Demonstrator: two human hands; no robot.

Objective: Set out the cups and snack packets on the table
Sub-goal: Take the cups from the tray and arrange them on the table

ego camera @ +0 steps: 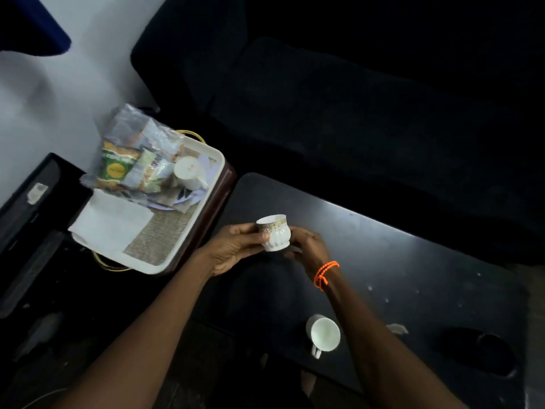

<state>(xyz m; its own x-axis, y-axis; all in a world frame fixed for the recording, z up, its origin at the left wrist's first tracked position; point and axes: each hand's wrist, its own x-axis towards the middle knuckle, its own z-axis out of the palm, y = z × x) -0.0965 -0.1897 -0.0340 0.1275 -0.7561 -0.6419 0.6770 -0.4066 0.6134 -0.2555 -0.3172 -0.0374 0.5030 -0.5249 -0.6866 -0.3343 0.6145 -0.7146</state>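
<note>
Dim room swallowing the far sofa, your cup [273, 232] above the dark table [413, 261], left hand [236, 249] and right hand [306, 246] both closed around it, packets [132, 160] blurred in the left tray [165, 261], second cup [323, 334] near you on the table.

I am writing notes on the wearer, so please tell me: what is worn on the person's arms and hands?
Both forearms are bare, with no sleeves in view. The right wrist carries an orange cord bracelet, looped several times and knotted. The left hand and right hand show no gloves; rings cannot be made out in this dim light.
</note>
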